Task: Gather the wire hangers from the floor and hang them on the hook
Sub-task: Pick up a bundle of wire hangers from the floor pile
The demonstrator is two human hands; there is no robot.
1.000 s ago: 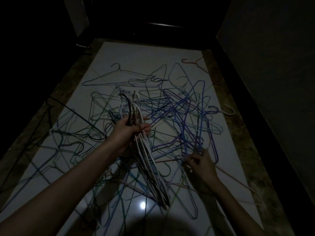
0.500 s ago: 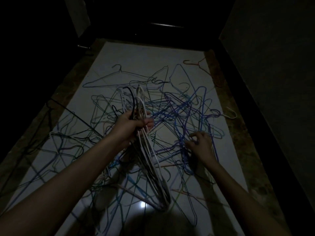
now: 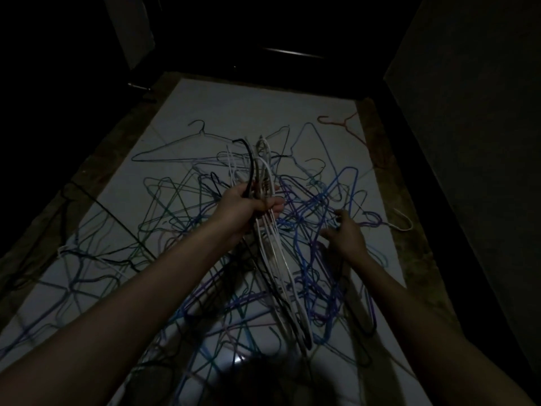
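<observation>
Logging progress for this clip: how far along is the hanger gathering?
Partway. Done: a bundle of mostly white hangers is gathered in the left hand. In hand: the right hand reaches into the blue hangers; whether it grips one is unclear. Left: most hangers still lie tangled on the floor, and no hook is in view, so nothing is hung yet.

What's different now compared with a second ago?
The right hand moved farther out over the tangled blue hangers, away from the person, its fingers reaching into them; whether it grips one is unclear. The left hand kept holding the bundle of hangers, and the pile on the white floor looks unchanged.
</observation>
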